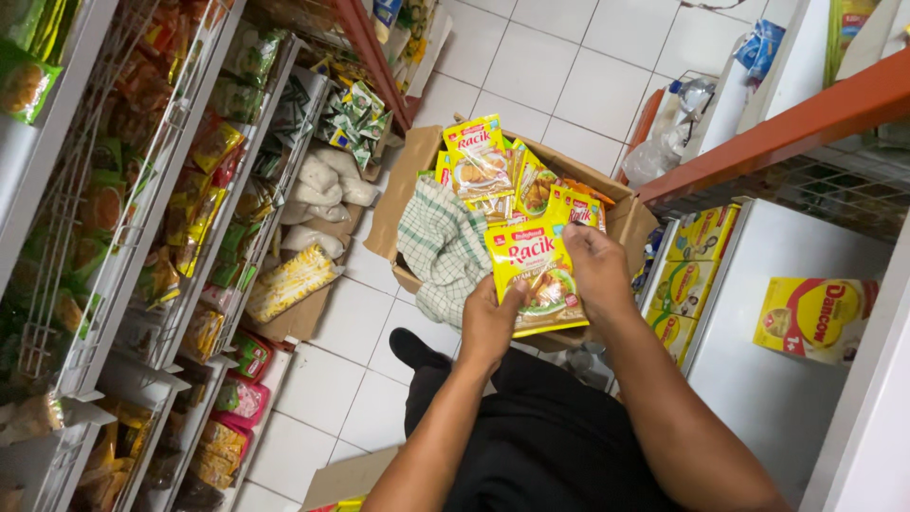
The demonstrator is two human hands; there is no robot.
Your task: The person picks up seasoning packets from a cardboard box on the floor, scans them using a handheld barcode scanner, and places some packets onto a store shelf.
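— White floor tiles [559,66] run up the middle of the frame; what's along the left edge?
— Wire shelves [142,237] crammed with snack packets, and lower down some white sacks [318,204] beside a yellow bag of noodles [289,282].
— And at centre?
— An open cardboard box [403,190] on the floor, holding a green-checked cloth [441,246] and a loose heap of yellow seasoning sachets [479,156].
— Where's the stack of sachets [538,275]?
— Just below the box, centre frame. The left hand [488,322] has its grip closed on the lower left corner; the right hand [597,270] pinches the upper right edge.
— How would they handle?
— Light, thin, floppy and glossy, I'd judge, so likely to slide apart. Holding opposite edges keeps them squared.
— Right side?
— Yellow milk-powder cartons [701,232] on a white shelf [777,284] under an orange rail [787,128].
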